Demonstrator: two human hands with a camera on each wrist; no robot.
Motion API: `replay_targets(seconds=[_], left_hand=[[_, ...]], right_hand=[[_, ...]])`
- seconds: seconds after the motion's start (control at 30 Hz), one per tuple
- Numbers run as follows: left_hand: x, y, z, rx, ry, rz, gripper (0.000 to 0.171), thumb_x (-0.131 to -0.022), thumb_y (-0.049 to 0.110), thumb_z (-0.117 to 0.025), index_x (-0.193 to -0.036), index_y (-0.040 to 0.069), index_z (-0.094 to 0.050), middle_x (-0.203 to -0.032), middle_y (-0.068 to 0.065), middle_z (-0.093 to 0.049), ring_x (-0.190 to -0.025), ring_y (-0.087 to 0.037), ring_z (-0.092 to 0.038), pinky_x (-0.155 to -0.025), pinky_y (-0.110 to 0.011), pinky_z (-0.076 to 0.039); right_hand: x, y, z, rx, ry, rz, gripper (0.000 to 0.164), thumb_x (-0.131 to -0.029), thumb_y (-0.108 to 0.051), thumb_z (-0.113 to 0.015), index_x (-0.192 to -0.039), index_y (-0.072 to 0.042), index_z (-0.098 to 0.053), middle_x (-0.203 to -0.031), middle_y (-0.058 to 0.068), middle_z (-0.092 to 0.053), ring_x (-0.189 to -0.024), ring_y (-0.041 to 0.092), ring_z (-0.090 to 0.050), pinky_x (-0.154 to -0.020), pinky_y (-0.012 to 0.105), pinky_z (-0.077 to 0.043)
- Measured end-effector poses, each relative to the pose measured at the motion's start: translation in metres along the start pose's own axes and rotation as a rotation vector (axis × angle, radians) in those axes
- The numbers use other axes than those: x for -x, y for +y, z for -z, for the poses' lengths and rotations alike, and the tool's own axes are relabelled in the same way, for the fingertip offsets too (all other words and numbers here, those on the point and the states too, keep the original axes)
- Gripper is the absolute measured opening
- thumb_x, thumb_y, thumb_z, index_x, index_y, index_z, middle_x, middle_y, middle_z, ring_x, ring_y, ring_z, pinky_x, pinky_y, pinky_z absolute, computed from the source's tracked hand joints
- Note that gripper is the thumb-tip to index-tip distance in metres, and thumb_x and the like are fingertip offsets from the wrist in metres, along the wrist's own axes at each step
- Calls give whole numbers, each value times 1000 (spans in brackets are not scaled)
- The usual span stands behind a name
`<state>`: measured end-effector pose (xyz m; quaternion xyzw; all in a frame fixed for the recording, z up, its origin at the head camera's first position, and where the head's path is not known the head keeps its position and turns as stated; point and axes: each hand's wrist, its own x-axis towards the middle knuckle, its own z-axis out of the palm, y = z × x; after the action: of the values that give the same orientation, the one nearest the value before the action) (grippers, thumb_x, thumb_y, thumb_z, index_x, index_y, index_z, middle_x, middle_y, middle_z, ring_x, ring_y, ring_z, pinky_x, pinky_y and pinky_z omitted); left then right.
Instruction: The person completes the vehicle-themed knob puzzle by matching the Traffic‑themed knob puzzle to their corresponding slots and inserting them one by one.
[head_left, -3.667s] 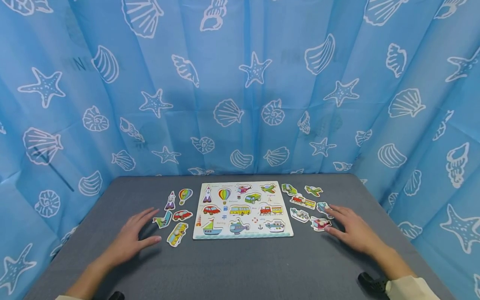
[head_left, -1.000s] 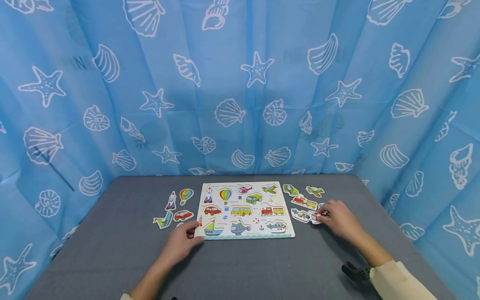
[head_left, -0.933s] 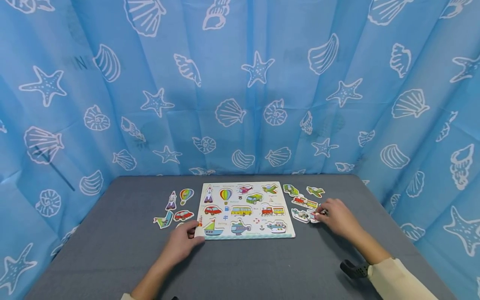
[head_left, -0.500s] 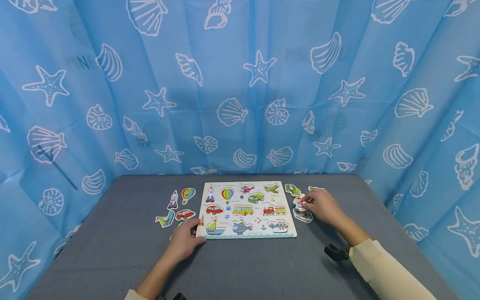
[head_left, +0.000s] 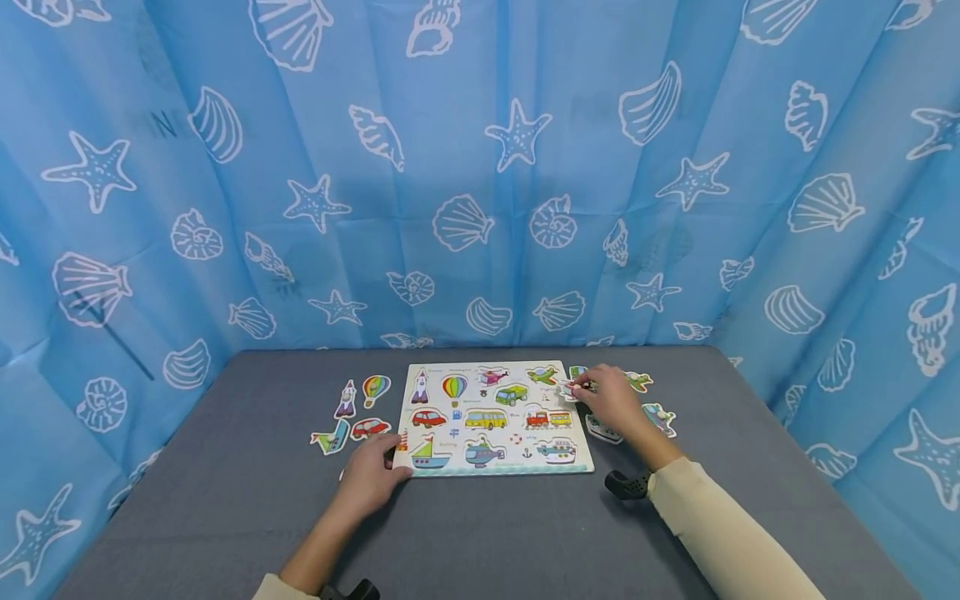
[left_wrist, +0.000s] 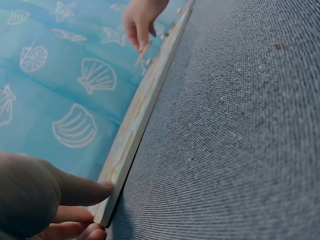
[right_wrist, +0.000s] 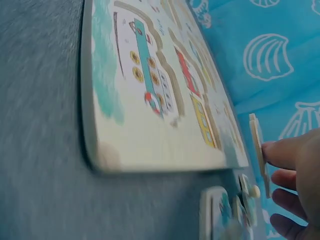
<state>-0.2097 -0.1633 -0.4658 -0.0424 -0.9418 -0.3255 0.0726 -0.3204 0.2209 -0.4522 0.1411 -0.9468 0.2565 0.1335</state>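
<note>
The wooden puzzle board, printed with vehicles in shallow recesses, lies flat on the grey table. Its front left corner is gripped by my left hand, whose thumb lies along the edge in the left wrist view. Above the board's right edge, my right hand pinches the helicopter puzzle piece. Seen from the right wrist, this piece is raised and nearly edge-on, so its picture is hidden. The left hand covers most of the bus piece.
Left of the board lie the rocket, balloon, sailboat and car pieces. On the right are the ship, submarine and plane pieces; others are partly behind the hand. A shell-patterned curtain hangs behind.
My left hand has moved right from beside the loose pieces to the board's corner. My right hand has picked up the helicopter piece and carried it left to the board's edge.
</note>
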Motion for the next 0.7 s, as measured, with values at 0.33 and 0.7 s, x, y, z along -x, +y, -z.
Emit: replay_targets(seconds=[0.33, 0.7], left_hand=[[0, -1, 0, -20, 4, -6, 48, -76, 9, -81, -120, -4, -64, -115, -17, -62, -76, -16, -52, -68, -35, -42], [1, 0, 0, -27, 3, -31, 47, -75, 8, -81, -118, -3, -65, -116, -18, -63, -76, -16, -53, -70, -36, -43]], right_hand=[[-18, -16, -27, -90, 16, -31, 11, -90, -16, -69, -95, -6, -72, -105, 14, -62, -99, 33, -52, -80, 49, -42], [-36, -43, -53, -35, -45, -34, 12, -90, -18, -69, -97, -8, -73, -109, 12, -63, -102, 32, -54, -84, 48, -44]])
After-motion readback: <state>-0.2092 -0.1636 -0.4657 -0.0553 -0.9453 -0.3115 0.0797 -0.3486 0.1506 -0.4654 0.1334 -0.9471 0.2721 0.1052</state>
